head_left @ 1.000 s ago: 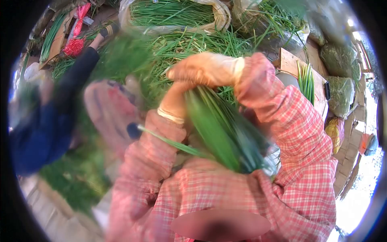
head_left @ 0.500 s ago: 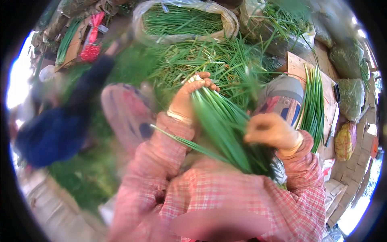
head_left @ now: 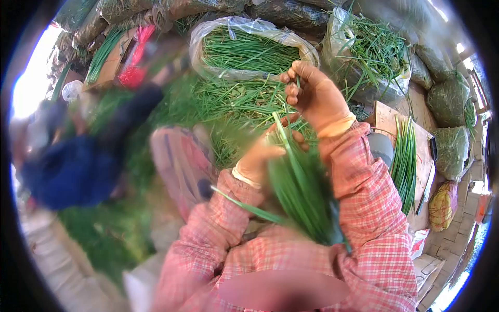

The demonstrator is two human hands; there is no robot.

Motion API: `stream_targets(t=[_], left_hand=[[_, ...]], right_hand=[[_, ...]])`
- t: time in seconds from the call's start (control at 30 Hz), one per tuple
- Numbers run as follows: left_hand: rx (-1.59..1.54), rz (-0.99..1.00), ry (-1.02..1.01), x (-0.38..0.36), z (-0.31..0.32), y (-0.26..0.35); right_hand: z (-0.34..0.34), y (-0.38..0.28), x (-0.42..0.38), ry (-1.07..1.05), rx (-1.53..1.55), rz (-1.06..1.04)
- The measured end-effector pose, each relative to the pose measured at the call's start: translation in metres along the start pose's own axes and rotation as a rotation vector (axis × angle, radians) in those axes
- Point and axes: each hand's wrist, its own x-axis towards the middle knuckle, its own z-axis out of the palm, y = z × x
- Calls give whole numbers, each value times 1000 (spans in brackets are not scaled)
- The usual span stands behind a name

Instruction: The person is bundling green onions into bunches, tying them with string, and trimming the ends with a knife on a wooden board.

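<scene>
My left hand (head_left: 258, 158) is closed around the pale stem ends of a bunch of garlic chives (head_left: 304, 195), whose long green leaves hang down toward my lap, partly blurred. My right hand (head_left: 312, 96) is raised just above and beyond it, fingers pinched together. Whatever lies between those fingertips is too small to make out. A single chive stalk (head_left: 249, 209) lies across my left forearm. Beyond my hands, loose chives and trimmings (head_left: 234, 101) are heaped on the ground.
An open plastic bag of chives (head_left: 249, 49) stands ahead, with another full bag (head_left: 377, 49) to its right. More chives (head_left: 404, 166) lie on a wooden board (head_left: 383, 117) at my right. On the left, a person in dark blue (head_left: 73, 171) bends low, blurred.
My right hand has moved from beside the hanging leaves up and away, past my left hand. My left hand still grips the bunch. The view has shifted slightly.
</scene>
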Motion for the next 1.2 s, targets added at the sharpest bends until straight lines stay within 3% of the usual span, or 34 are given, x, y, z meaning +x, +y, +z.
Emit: stream_targets(t=[0.17, 0.3, 0.4, 0.5, 0.6, 0.7, 0.87, 1.03, 1.1, 1.13, 1.17, 1.2], left_hand=[[101, 9, 107, 0, 3, 1], [254, 9, 182, 3, 8, 3], [312, -17, 131, 5, -3, 3], [72, 1, 115, 4, -4, -3], [20, -14, 64, 2, 0, 3], [20, -27, 136, 0, 27, 8], [86, -48, 43, 7, 14, -3], [118, -56, -6, 4, 8, -4], [113, -50, -2, 3, 8, -1], [111, -45, 2, 2, 8, 0], [90, -47, 8, 1, 7, 1], [68, -50, 12, 1, 5, 0]], right_hand=[[22, -1, 9, -35, -178, -96], [29, -4, 6, 11, -140, -201], [28, -11, 10, 31, -97, -269], [23, -15, 7, 55, -95, -341], [15, -20, 2, 42, -25, -443], [8, -16, 4, 118, -26, -455], [3, -10, 19, 133, 155, -400], [-21, -64, 40, 124, 321, -542], [-49, -92, 34, 10, 148, -691], [-39, -100, 14, 367, -483, -675], [-45, -102, 6, 333, -951, -488], [-50, -89, 0, 276, -1127, -426]])
